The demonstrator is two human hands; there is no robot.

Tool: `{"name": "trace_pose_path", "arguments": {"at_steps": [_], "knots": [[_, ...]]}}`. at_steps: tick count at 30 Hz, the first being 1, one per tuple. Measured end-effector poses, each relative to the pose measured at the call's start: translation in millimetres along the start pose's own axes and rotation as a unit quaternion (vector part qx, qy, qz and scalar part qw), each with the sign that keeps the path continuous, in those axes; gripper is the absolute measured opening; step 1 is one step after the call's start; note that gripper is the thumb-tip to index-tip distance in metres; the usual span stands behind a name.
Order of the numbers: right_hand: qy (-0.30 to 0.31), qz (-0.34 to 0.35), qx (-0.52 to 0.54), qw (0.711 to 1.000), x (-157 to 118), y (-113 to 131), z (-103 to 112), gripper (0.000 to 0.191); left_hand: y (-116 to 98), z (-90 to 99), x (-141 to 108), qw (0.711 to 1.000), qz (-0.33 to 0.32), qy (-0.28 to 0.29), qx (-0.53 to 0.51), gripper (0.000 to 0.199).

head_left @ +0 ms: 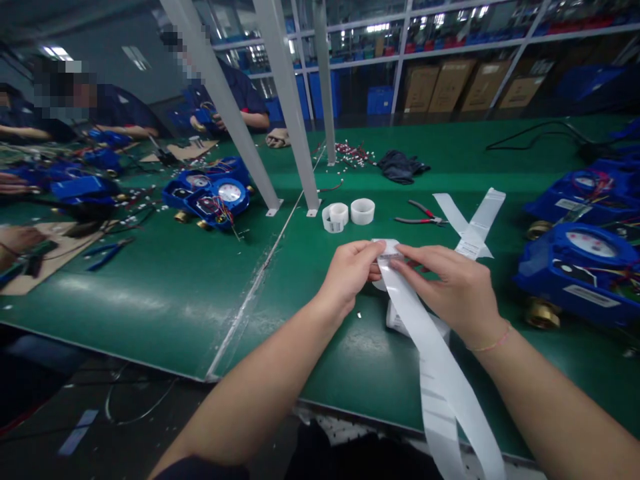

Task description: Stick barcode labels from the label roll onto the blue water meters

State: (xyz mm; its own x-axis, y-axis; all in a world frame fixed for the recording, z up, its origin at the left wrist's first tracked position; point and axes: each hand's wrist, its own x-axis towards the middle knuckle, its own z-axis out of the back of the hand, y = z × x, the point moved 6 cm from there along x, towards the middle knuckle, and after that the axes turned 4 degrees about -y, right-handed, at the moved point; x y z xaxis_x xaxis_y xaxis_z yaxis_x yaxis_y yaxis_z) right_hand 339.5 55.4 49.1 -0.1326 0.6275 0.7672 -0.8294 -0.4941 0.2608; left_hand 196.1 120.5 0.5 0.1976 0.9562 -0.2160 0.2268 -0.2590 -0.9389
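Between both hands is the end of a long white label strip (415, 320), which loops down past the table's front edge. My left hand (350, 270) pinches the strip's top end between thumb and fingers. My right hand (453, 283) has thumb and forefinger closed on the same strip, just to the right. Behind the strip a white label roll (395, 319) rests on the table, partly hidden. Further off, crossed pieces of label strip (473, 233) lie beyond my right hand. Red-handled pliers (423, 217) lie near them.
Two white rolls (363, 211) stand ahead on the green table (310, 347). Blue meters with brass fittings (580, 267) crowd the right; more blue meters (210, 193) sit left. Grey posts (295, 120) rise from the table. Co-workers (120, 110) sit at the far left. A dark cloth (400, 167) lies behind.
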Motion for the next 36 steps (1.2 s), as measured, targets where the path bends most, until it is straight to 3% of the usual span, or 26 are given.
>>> {"name": "trace_pose_path", "arguments": {"at_steps": [4,6,8,11,13,16,18,19,21,24,28,30,36], "knots": [[-0.001,0.095,-0.131,0.987,-2.5,7.2,3.2,0.028,-0.8,-0.9,-1.4,1.000,0.008,0.000,-0.025,0.020],[0.001,0.105,-0.125,0.987,-2.0,9.9,4.0,0.024,-0.2,-0.7,-1.4,0.999,0.007,0.001,-0.031,0.021],[-0.009,0.066,-0.049,0.997,0.8,9.0,5.8,0.017,-0.2,0.2,-0.2,0.999,-0.005,0.000,-0.037,0.022],[-0.068,-0.093,0.105,0.988,5.3,-7.9,10.3,0.010,-1.2,1.2,2.8,0.999,-0.034,0.001,-0.033,0.021],[-0.096,-0.232,0.207,0.946,3.3,-26.9,6.9,0.023,-1.2,-1.0,3.3,0.999,-0.043,0.015,-0.020,0.028],[-0.032,-0.413,0.355,0.838,-6.5,-47.2,-15.0,0.061,0.1,-10.3,-1.7,0.997,-0.044,0.068,0.002,0.047],[0.008,-0.479,0.407,0.777,-13.0,-52.3,-26.3,0.080,2.4,-19.4,-9.2,0.991,-0.032,0.128,0.025,0.059],[0.007,-0.489,0.421,0.764,-14.1,-54.3,-27.9,0.087,4.0,-23.9,-13.7,0.986,-0.021,0.162,0.038,0.065],[-0.029,-0.471,0.437,0.765,-11.9,-59.1,-24.9,0.102,7.3,-29.5,-22.3,0.975,0.011,0.212,0.063,0.076],[-0.087,-0.429,0.439,0.785,-7.4,-67.6,-16.0,0.117,9.5,-29.5,-29.5,0.964,0.054,0.242,0.098,0.078],[-0.076,-0.402,0.438,0.800,-4.1,-66.4,-13.9,0.122,5.9,-27.6,-29.4,0.954,0.051,0.261,0.140,0.050],[-0.040,-0.377,0.452,0.807,-2.5,-54.3,-16.6,0.125,1.6,-24.6,-24.0,0.965,0.031,0.231,0.120,0.038],[0.086,-0.298,0.467,0.828,-7.0,-10.8,-26.7,0.131,-4.4,-9.8,-4.8,0.994,0.015,0.109,-0.013,0.047]]}}
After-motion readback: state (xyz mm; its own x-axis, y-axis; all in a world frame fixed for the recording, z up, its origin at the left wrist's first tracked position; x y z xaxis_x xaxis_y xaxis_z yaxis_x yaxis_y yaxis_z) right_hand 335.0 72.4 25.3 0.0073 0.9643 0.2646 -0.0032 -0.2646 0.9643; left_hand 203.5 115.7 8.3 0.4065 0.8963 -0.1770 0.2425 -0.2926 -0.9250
